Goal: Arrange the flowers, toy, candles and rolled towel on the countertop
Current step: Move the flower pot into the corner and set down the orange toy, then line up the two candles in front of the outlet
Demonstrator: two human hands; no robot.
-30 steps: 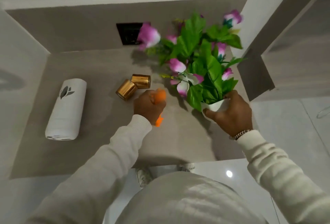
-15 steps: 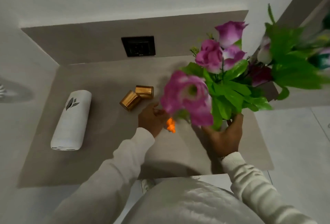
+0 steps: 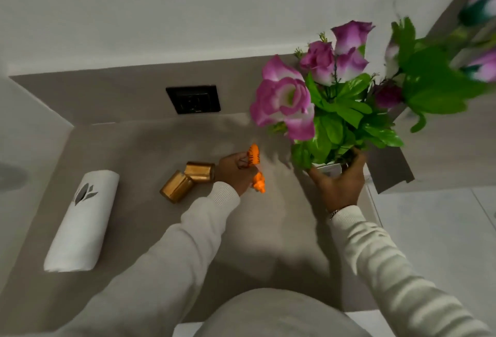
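My right hand [image 3: 338,186] grips the small white pot [image 3: 328,168] of the pink and purple artificial flowers [image 3: 326,100], held upright at the right side of the grey countertop [image 3: 271,229]. My left hand [image 3: 235,173] holds the orange striped toy [image 3: 254,154] above the counter's middle; a second orange part [image 3: 259,183] shows below the fingers. Two gold candles [image 3: 188,179] lie on their sides just left of that hand, touching each other. The rolled white towel [image 3: 81,220] with a grey leaf logo lies at the far left.
A black wall socket [image 3: 193,99] sits in the back splash above the counter. A white wall closes the left side. A grey panel edge [image 3: 389,173] stands just right of the flowers, with pale floor tiles [image 3: 429,229] beyond.
The flower pot has swung from tilted to upright and moved right and back in my right hand. My left hand has lifted the orange toy, which now shows more above the fingers.
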